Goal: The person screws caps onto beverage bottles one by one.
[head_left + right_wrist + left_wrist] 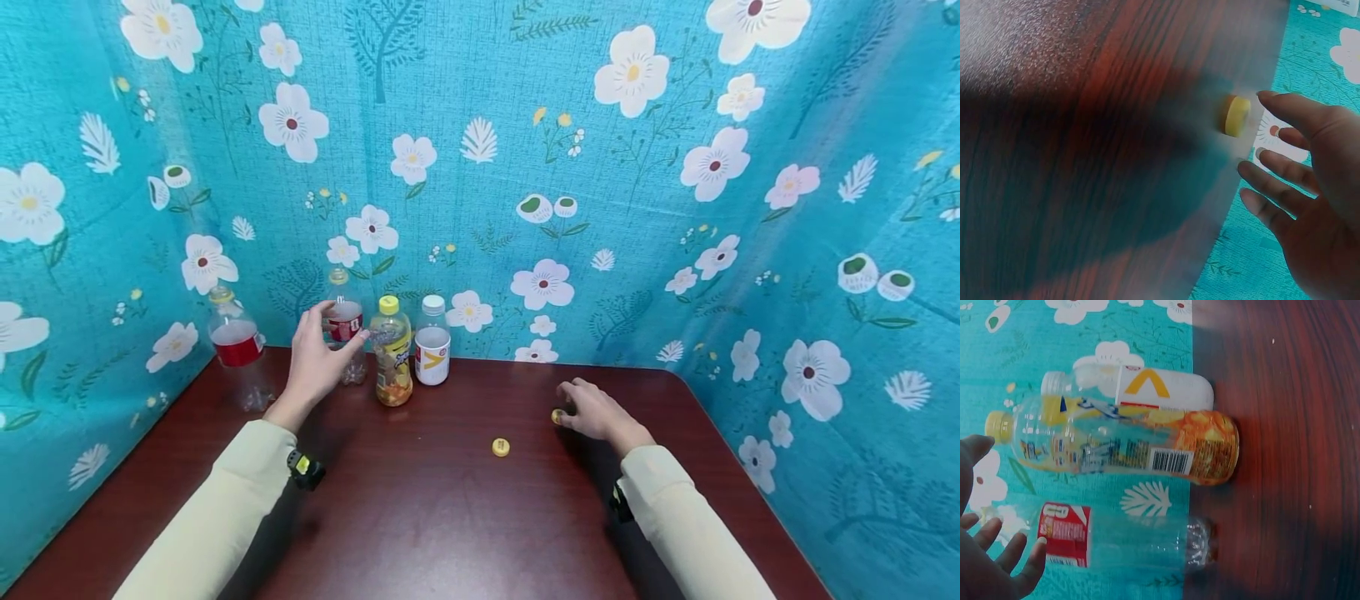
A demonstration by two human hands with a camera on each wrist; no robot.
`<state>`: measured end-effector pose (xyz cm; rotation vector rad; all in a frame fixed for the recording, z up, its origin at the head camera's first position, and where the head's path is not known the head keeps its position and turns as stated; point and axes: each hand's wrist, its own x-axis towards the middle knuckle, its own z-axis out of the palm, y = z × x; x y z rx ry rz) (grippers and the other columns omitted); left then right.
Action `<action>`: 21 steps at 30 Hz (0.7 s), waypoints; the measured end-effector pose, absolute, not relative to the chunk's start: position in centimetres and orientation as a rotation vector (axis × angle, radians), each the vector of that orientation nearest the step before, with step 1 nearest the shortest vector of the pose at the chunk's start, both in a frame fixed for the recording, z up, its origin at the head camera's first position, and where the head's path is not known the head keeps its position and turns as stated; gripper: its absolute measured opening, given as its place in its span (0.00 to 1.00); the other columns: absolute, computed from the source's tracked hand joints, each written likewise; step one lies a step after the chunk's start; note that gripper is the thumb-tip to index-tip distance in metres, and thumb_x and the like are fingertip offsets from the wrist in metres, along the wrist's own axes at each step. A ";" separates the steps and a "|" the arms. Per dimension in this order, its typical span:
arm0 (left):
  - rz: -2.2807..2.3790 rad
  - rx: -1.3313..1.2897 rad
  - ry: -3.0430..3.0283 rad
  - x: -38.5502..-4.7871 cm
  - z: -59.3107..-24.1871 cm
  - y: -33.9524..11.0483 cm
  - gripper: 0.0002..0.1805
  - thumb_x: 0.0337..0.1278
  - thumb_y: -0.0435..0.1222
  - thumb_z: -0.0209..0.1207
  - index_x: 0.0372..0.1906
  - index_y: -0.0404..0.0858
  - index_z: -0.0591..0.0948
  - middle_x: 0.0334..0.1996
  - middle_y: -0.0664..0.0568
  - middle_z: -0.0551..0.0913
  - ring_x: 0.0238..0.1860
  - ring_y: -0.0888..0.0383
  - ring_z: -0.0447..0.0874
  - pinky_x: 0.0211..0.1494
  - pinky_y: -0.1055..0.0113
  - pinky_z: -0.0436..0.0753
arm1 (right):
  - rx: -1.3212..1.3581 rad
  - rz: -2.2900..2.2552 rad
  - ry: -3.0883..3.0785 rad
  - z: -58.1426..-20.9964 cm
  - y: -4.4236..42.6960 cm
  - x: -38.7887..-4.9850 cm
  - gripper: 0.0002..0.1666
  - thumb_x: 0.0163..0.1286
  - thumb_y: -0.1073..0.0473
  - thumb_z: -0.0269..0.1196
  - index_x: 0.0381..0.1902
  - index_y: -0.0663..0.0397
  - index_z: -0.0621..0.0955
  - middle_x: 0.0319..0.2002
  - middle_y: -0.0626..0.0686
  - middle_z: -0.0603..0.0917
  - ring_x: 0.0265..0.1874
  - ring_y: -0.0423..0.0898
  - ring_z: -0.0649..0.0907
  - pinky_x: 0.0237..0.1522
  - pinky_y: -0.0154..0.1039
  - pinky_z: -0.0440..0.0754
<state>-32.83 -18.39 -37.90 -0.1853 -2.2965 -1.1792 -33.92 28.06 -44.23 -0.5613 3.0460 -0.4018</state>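
Observation:
Beside the bottles at the back left is my left hand [318, 357], its fingers and thumb spread with nothing between them. A clear bottle with a red label [347, 323] stands partly hidden behind it. Just right of the thumb is a yellow-capped drink bottle [395, 367] with a yellow patterned label; in the left wrist view, the thumb appears near this cap [1000, 427]. On the right, my right hand [596, 412] hovers by a small yellow bottle cap [1239, 117]. Its fingers are loosely bent, and a gap shows between thumb and cap.
A white-capped bottle [432, 357] stands right of the yellow-capped one. Another red-labelled clear bottle [238, 346] is at far left. A second yellow cap [501, 447] lies mid-table. The dark red table [442, 517] meets a blue flowered curtain [465, 217] behind and at the sides.

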 end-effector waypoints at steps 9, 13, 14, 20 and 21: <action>-1.202 0.032 -2.261 -34.3 -38.5 -19.2 0.45 0.61 0.47 0.70 0.75 0.35 0.61 0.63 0.35 0.69 0.62 0.38 0.71 0.57 0.42 0.79 | -0.560 -0.350 3.018 -44.9 27.7 -34.0 0.20 0.67 0.58 0.72 0.55 0.53 0.85 0.47 0.54 0.81 0.42 0.49 0.79 0.53 0.54 0.82; -1.218 0.100 -2.280 -35.3 -38.6 -19.3 0.47 0.61 0.52 0.69 0.76 0.36 0.60 0.65 0.36 0.68 0.63 0.38 0.69 0.61 0.42 0.75 | -0.563 -0.342 3.016 -45.4 27.6 -34.2 0.17 0.67 0.59 0.71 0.54 0.54 0.86 0.45 0.53 0.81 0.41 0.49 0.78 0.51 0.52 0.82; -1.223 0.112 -2.287 -35.5 -38.6 -19.3 0.48 0.61 0.52 0.69 0.76 0.37 0.59 0.65 0.36 0.68 0.64 0.38 0.69 0.63 0.42 0.74 | -0.581 -0.342 3.019 -45.5 27.6 -34.2 0.16 0.67 0.60 0.71 0.53 0.55 0.86 0.44 0.53 0.81 0.41 0.49 0.78 0.51 0.52 0.82; -1.260 0.143 -2.307 -36.9 -38.3 -19.2 0.49 0.61 0.53 0.68 0.78 0.39 0.57 0.70 0.36 0.64 0.71 0.38 0.64 0.71 0.40 0.68 | -0.694 -0.336 3.055 -45.8 27.4 -34.3 0.06 0.65 0.66 0.69 0.41 0.55 0.87 0.37 0.53 0.81 0.38 0.49 0.79 0.46 0.51 0.82; -1.264 0.138 -2.305 -37.2 -38.2 -19.1 0.49 0.61 0.53 0.68 0.79 0.39 0.57 0.71 0.36 0.64 0.71 0.38 0.63 0.71 0.39 0.68 | -0.697 -0.336 3.060 -45.8 27.4 -34.3 0.05 0.65 0.67 0.69 0.39 0.55 0.87 0.36 0.53 0.81 0.37 0.49 0.79 0.45 0.51 0.81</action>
